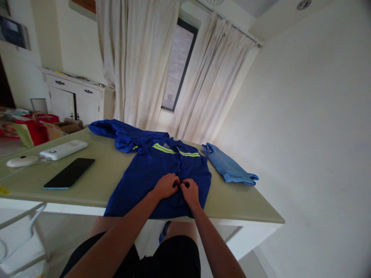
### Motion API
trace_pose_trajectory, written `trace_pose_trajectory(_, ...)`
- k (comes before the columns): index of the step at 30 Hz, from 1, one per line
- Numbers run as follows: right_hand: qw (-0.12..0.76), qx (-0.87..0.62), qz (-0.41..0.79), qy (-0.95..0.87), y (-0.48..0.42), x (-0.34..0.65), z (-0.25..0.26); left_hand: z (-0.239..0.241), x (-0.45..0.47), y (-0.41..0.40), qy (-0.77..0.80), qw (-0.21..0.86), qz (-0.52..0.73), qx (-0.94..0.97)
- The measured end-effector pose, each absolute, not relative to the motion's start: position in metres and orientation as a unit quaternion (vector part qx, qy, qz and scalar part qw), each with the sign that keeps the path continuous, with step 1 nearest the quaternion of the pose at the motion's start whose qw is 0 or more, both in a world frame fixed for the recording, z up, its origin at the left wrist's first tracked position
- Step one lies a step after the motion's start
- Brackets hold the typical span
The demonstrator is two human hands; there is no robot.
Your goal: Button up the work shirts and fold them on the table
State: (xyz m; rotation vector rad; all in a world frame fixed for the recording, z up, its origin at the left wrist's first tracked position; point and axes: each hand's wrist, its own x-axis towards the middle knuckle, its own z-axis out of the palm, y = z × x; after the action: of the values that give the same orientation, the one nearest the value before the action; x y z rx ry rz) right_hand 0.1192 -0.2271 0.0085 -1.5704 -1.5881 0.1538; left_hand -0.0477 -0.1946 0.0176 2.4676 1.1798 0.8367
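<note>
A dark blue shirt (150, 173) with yellow-green chest stripes lies front-up on the pale green table (98, 181), its hem hanging over the near edge. My left hand (166, 186) and my right hand (190, 192) meet at the middle of the shirt's front, along the button strip. Both pinch the fabric there with closed fingers, their fingertips almost touching. What lies between the fingertips is too small to make out.
A folded light blue garment (228, 166) lies right of the shirt. Left of it are a black phone (69, 173), a white power bank (63, 149) and a round white object (21, 160). Curtains, a white cabinet (74, 98) and a red bag (37, 129) stand behind.
</note>
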Motion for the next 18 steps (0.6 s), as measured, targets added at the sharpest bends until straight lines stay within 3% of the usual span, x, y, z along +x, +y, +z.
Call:
trace_pose_trajectory(12, 0.449, -0.617, 0.071, -0.642, -0.2261, 0.1209, 0.0064, 0.0123, -0.0493, -0.1872, 0.393, 0.159, 0.348, 0.836)
trace_pose_trajectory(18, 0.42, -0.611, 0.04, -0.67, -0.2302, 0.1186, 0.0093, 0.0153, -0.0475, -0.1904, 0.429, 0.166, 0.295, 0.838)
